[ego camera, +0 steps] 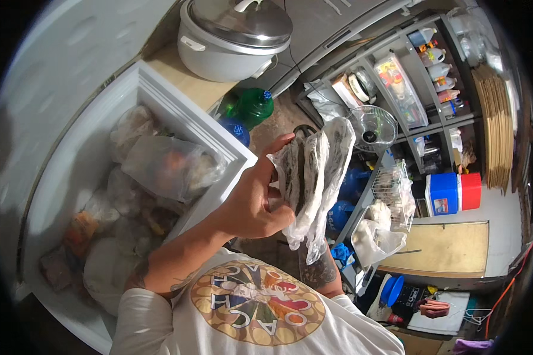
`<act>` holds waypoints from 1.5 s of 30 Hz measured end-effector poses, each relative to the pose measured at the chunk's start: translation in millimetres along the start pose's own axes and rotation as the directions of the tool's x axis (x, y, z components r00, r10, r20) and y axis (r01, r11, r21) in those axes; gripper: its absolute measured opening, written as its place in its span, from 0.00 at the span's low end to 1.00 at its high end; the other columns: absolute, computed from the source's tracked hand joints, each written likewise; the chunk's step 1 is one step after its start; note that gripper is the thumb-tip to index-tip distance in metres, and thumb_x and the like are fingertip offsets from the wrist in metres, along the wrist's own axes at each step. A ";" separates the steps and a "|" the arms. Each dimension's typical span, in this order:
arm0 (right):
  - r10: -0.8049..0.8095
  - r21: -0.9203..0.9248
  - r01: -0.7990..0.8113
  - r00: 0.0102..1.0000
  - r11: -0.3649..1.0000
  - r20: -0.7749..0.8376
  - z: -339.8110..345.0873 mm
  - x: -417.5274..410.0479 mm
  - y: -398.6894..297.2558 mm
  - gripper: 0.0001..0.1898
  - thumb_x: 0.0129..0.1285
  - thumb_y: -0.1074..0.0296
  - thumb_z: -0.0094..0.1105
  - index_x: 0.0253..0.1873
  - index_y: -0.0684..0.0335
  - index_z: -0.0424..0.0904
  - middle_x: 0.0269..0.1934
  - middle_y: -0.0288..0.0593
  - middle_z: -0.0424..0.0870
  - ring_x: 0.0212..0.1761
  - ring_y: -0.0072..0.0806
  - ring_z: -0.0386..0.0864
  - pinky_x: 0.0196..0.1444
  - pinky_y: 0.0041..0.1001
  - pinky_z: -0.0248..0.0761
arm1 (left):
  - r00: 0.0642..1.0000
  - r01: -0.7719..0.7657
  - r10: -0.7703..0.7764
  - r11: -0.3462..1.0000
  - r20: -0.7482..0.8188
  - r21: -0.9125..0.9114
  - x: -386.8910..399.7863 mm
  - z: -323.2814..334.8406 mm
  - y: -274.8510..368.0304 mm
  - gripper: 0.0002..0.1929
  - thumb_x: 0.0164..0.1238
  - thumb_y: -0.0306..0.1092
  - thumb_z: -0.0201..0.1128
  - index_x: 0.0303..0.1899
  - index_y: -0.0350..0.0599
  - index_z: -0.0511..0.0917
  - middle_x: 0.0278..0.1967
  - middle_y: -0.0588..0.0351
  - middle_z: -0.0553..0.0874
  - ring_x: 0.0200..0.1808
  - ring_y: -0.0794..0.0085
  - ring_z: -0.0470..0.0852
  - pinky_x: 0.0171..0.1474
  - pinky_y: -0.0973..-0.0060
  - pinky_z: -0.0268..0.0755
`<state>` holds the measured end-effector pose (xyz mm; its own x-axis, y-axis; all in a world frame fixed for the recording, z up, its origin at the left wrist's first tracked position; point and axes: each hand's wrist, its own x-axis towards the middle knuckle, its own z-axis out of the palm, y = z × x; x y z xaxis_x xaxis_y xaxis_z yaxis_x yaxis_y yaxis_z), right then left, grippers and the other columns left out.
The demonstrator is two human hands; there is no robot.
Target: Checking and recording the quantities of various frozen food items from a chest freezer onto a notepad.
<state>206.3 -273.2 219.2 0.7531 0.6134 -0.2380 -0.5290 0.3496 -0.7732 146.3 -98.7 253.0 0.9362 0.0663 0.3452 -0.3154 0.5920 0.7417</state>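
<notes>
My left hand (253, 199) grips a stack of flat packs (313, 177) wrapped in clear, crinkled plastic. The packs look whitish and grey; what they contain cannot be made out. They stand on edge in front of my chest, with loose plastic hanging at the lower end. My right forearm (322, 270) comes up behind them, and the right hand itself is out of view. To the left stands an open chest freezer (195, 108). Inside it lie several knotted plastic bags (164, 166), an orange packet (81, 230) and a large white bundle (111, 270).
A large rice cooker (235, 49) sits on a wooden top beyond the freezer. Past the packs are an electric fan (373, 128) and a grey shelf rack (402, 40) with bottles. At right are a wire basket (393, 191), a white plastic bag (377, 239) and a blue cooler (442, 193).
</notes>
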 end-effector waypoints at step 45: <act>-0.086 0.038 0.090 0.992 0.995 -0.095 -111.1 13.9 1.2 0.37 0.39 0.50 0.64 0.56 0.68 0.78 0.43 0.48 0.86 0.43 0.37 0.85 0.50 0.35 0.81 | 0.960 -0.222 0.275 0.866 -0.056 0.448 -7.8 -0.4 -2.7 0.36 0.60 0.24 0.54 0.72 0.32 0.54 0.62 0.41 0.71 0.62 0.65 0.74 0.66 0.69 0.65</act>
<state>259.5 -343.0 149.8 0.8296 0.5111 -0.2248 -0.4732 0.4300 -0.7689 139.9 -100.4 248.1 0.8206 0.2712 0.5031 -0.5505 0.1384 0.8233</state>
